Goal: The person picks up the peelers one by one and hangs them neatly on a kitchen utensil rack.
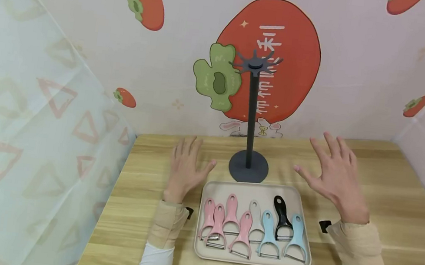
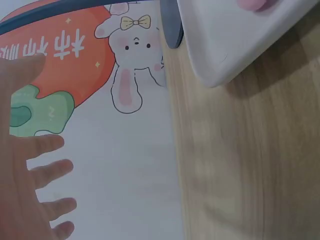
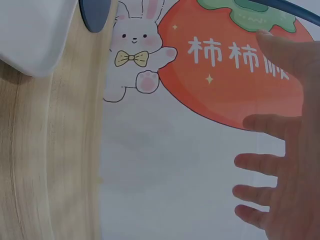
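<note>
In the head view a beige tray (image 1: 253, 261) holds several Y-shaped peelers: pink ones such as the pink peeler (image 1: 231, 207) on the left, a white peeler (image 1: 254, 214) mid-tray, and a black peeler (image 1: 281, 210) and blue peelers (image 1: 268, 226) to the right. My left hand (image 1: 184, 168) hovers off the tray's left side, fingers spread, holding nothing. Beyond the tray's right side, my right hand (image 1: 335, 179) is raised with fingers apart, also holding nothing. Behind the tray stands a dark grey rack (image 1: 252, 111) with prongs radiating from its top; no peeler hangs there.
The wooden table (image 1: 140, 211) backs onto a wall sheet (image 1: 172, 67) printed with persimmons and a rabbit. Another patterned sheet (image 1: 39, 130) borders the left side. Small black pieces (image 1: 325, 226) lie by both wrists. The rack's round base (image 1: 248, 171) nearly meets the tray's back edge.
</note>
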The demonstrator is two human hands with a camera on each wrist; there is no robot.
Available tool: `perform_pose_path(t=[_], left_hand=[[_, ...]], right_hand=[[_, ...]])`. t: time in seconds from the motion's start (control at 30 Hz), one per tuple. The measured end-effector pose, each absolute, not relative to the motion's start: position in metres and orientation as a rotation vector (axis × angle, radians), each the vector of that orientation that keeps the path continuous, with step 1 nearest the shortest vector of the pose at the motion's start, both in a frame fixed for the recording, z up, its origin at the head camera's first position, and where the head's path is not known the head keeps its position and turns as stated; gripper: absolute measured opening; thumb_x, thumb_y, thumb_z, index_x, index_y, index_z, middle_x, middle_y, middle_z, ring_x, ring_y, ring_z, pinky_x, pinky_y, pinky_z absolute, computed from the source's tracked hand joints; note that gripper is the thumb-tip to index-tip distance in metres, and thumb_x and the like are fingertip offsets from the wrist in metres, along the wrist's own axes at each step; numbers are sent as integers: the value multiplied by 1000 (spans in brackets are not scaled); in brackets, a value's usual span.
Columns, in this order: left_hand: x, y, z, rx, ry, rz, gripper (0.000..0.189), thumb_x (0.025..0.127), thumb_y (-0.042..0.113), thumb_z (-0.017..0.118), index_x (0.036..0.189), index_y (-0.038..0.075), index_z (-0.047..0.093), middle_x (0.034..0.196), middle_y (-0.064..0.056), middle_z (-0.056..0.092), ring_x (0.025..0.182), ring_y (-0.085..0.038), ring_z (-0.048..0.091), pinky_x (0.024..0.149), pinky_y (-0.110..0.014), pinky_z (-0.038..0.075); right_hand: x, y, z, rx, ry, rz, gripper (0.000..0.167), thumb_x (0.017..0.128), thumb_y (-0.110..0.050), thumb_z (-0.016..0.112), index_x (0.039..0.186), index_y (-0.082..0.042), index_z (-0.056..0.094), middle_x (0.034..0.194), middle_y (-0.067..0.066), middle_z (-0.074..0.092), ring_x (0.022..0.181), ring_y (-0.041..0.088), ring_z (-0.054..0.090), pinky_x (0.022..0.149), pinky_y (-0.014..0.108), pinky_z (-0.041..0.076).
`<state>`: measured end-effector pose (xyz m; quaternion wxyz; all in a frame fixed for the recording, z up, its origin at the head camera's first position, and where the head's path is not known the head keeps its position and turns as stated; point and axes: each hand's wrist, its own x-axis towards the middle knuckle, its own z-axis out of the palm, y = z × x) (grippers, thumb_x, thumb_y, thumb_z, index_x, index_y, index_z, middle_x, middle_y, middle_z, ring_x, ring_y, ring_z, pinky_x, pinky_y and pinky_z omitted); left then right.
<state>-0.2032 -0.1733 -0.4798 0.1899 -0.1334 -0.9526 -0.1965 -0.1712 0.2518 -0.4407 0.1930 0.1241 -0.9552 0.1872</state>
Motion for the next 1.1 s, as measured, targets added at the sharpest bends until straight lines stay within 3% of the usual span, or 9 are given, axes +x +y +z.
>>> perform_pose_path(t=[0.3, 0.47, 0.6, 0.7, 0.83, 1.1], left_hand=[[-213, -147, -476, -615, -2551, -1135, 64, 100, 43, 73, 152, 11, 55, 156, -9, 55, 147, -29, 49, 122, -53, 37], [-225, -121, -464, -734, -2457, -1445, 53, 102, 24, 74, 149, 7, 56, 149, -14, 60, 139, -37, 59, 115, -56, 45], [-235, -101, -455, -770, -2386, -1732, 54, 102, 14, 73, 150, 3, 51, 148, -21, 58, 139, -42, 59, 116, -61, 44], [-243, -88, -452, -788, -2370, -1840, 55, 102, 12, 73, 150, 2, 49, 149, -22, 57, 140, -45, 57, 118, -58, 43], [-252, -74, -453, -778, -2414, -1829, 47, 103, 16, 72, 145, 5, 54, 145, -17, 61, 139, -39, 60, 118, -49, 46], [-263, -56, -453, -757, -2382, -1904, 25, 106, 16, 69, 123, 1, 62, 123, -20, 66, 119, -32, 68, 111, -40, 52]], right_hand=[[-150, 249, -440, 421, -2584, 618, 69, 92, -45, 79, 143, -2, 62, 147, 27, 59, 131, 53, 55, 106, 70, 39], [-131, 245, -446, 490, -2618, 617, 50, 103, -33, 70, 140, 1, 64, 137, 27, 65, 123, 51, 62, 101, 67, 47], [-116, 243, -453, 478, -2710, 715, 44, 108, -30, 64, 141, -1, 62, 135, 23, 65, 121, 48, 64, 98, 66, 50], [-107, 241, -460, 461, -2751, 765, 42, 109, -29, 63, 140, -1, 62, 132, 20, 67, 116, 44, 67, 93, 64, 54], [-97, 238, -468, 458, -2780, 801, 37, 107, -27, 66, 134, -2, 66, 122, 14, 71, 105, 37, 71, 82, 55, 59], [-81, 231, -480, 499, -2850, 888, 27, 101, -22, 76, 121, -4, 71, 106, 1, 72, 90, 15, 66, 72, 33, 55]])
